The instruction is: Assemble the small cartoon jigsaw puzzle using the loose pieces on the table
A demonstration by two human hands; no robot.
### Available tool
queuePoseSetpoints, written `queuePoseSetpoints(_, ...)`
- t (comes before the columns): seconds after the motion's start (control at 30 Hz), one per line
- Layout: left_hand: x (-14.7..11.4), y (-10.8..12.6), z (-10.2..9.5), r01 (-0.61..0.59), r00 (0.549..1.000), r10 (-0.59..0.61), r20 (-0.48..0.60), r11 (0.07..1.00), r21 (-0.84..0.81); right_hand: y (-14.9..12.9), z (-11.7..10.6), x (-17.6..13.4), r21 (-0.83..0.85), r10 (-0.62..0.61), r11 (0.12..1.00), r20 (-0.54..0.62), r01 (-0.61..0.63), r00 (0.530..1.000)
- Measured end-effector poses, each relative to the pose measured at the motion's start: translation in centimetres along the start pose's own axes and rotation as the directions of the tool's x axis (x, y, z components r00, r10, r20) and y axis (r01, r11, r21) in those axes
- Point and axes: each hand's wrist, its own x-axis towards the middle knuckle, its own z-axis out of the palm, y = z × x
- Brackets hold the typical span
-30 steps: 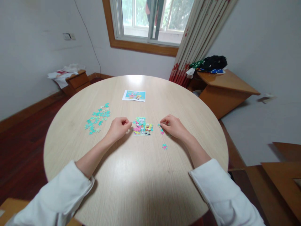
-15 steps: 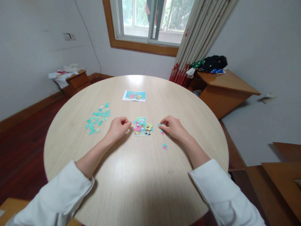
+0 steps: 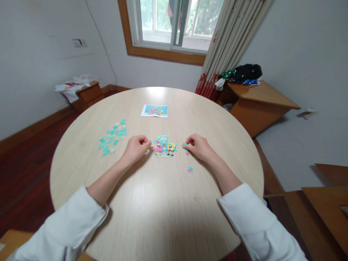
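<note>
While the right hand [image 3: 199, 146] pinches a small teal piece [image 3: 185, 144] at its fingertips, its grip is nearly closed, thumb and forefinger meeting on that piece just right of the puzzle [image 3: 164, 146]. Another scrap of pink and teal [image 3: 187, 152] lies just under those fingers, touching the worktop [image 3: 163, 203]. Across the gap, the left hand [image 3: 136, 146] sits curled into a loose fist, knuckles up, resting on the wood just left of the puzzle; whether anything is tucked inside that grip cannot be told. Between the two hands the puzzle lies flat, a small assembled patch showing cartoon figures in pink and yellow with a teal top edge. Nearer the person, a lone piece [image 3: 190, 169] lies apart, beside the right forearm. Out to the left, well clear of the left hand, a scatter of teal pieces [image 3: 112, 137] is spread loosely. Farther back on the round worktop lies a printed picture [image 3: 154, 110], flat and alone. Both white sleeves [image 3: 67, 224] frame the near edge. Beyond the worktop: a window [image 3: 174, 21], a curtain [image 3: 231, 43], and a wooden cabinet [image 3: 258, 101] with dark cloth heaped on it.
</note>
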Motion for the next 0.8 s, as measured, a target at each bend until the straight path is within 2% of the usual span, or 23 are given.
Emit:
queuePoseSetpoints(0.33, -0.08, -0.10, -0.04, -0.015, 1.000, 0.015, -0.003, 1.000, 0.004, 0.18, 0.34, -0.02, 0.183, -0.030, 0.983, 0.027, 0.025, 0.999)
queuePoseSetpoints(0.8, -0.12, 0.34, -0.10, 0.007, 1.000, -0.007, 0.003, 1.000, 0.000, -0.18, 0.22, -0.23, 0.210, -0.067, 0.976, 0.015, 0.062, 0.998)
